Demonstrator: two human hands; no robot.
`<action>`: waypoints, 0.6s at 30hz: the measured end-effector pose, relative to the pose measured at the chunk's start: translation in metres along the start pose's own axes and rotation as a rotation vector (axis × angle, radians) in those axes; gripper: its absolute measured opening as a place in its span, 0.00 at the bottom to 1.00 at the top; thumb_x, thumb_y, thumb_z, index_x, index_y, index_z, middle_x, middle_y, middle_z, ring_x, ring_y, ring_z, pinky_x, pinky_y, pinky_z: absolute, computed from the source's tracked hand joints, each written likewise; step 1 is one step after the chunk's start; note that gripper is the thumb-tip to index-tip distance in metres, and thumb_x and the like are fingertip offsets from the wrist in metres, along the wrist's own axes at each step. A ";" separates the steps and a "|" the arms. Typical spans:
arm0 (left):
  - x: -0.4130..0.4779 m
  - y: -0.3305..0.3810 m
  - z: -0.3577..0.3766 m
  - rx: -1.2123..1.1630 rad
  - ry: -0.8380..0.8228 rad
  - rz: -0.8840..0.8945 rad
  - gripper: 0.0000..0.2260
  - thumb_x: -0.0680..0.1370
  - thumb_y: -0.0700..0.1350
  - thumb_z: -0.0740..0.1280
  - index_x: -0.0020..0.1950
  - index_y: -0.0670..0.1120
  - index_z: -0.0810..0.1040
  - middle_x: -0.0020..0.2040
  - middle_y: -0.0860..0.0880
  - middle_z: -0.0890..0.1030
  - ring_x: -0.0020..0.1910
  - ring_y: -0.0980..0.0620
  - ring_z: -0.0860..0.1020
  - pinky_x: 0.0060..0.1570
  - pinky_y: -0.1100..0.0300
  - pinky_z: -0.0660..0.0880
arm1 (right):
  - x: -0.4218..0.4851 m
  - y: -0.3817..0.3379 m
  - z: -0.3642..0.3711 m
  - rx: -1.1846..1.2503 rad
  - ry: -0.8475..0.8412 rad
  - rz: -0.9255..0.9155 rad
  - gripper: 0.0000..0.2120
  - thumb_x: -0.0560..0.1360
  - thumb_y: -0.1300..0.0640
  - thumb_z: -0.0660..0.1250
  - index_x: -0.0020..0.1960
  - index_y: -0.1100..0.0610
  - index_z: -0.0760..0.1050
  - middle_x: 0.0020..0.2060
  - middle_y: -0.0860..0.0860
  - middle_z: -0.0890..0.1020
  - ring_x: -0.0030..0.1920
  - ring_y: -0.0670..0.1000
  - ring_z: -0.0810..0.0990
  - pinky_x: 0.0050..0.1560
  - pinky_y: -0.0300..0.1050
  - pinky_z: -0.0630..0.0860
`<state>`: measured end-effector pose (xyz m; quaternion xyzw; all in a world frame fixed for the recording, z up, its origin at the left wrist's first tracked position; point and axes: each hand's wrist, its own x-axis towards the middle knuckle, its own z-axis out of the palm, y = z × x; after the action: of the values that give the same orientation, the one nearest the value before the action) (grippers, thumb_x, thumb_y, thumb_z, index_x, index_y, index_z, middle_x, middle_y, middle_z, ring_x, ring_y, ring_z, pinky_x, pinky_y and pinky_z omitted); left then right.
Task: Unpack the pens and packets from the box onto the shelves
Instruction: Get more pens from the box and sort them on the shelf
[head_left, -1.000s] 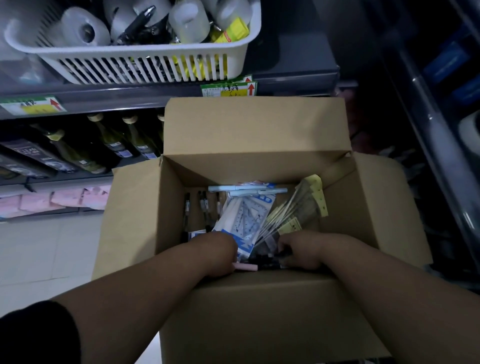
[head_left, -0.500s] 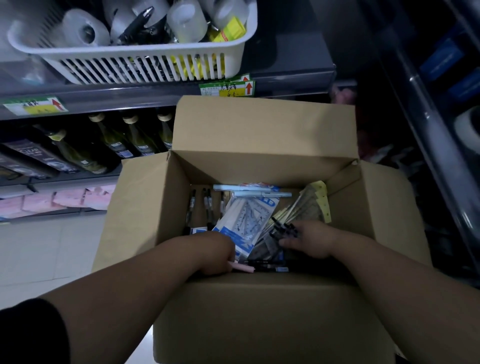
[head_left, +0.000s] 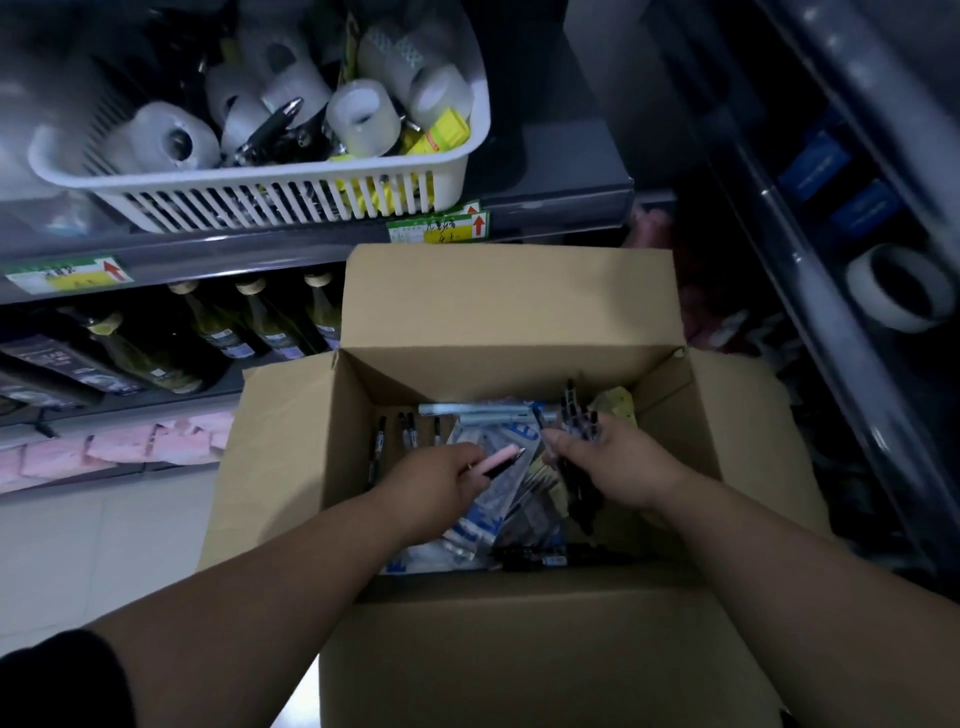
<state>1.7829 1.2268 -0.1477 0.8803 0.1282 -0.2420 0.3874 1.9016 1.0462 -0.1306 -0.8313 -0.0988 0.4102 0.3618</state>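
An open cardboard box (head_left: 509, 306) sits in front of me with its flaps spread. Inside lie clear packets with blue print (head_left: 483, 525), loose black pens (head_left: 378, 444) along the left wall and more black pens (head_left: 540, 558) at the near wall. My left hand (head_left: 436, 488) is inside the box, closed around a pink pen (head_left: 501, 460) whose tip points right. My right hand (head_left: 618, 467) is lifted a little above the packets, gripping a bundle of black pens (head_left: 576, 415) that stick up from the fist.
A grey shelf (head_left: 566, 202) runs just behind the box and carries a white slotted basket (head_left: 270, 200) holding tape rolls and pens. Bottles (head_left: 260, 322) stand on the shelf below. A second dark rack (head_left: 852, 322) with a tape roll (head_left: 898, 288) flanks the right. Pale floor lies at left.
Both hands have risen from the near wall of the box. The right hand came up with a bundle of black pens; the left now shows the pink pen clear of the packets.
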 end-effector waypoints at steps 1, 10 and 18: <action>0.001 0.002 -0.002 -0.034 0.024 0.019 0.08 0.81 0.50 0.59 0.52 0.48 0.75 0.40 0.46 0.76 0.35 0.52 0.72 0.32 0.60 0.64 | -0.003 -0.004 -0.003 0.089 0.040 0.007 0.08 0.77 0.44 0.66 0.48 0.48 0.77 0.42 0.43 0.84 0.42 0.39 0.82 0.42 0.31 0.76; 0.005 0.059 -0.023 -0.559 0.139 -0.053 0.11 0.82 0.55 0.57 0.53 0.51 0.75 0.38 0.49 0.79 0.34 0.52 0.76 0.36 0.55 0.73 | -0.060 -0.032 -0.027 0.745 0.262 0.011 0.08 0.78 0.52 0.66 0.46 0.57 0.77 0.32 0.48 0.84 0.29 0.43 0.80 0.32 0.37 0.77; -0.036 0.152 0.001 -0.967 -0.126 -0.005 0.04 0.81 0.40 0.60 0.50 0.44 0.74 0.41 0.48 0.81 0.33 0.54 0.79 0.30 0.60 0.75 | -0.165 -0.010 -0.052 1.028 0.410 0.095 0.13 0.77 0.51 0.67 0.41 0.61 0.80 0.29 0.51 0.82 0.27 0.47 0.78 0.31 0.41 0.75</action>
<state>1.8148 1.1238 -0.0353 0.5827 0.2044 -0.2086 0.7584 1.8356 0.9505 -0.0023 -0.6140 0.2240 0.2513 0.7139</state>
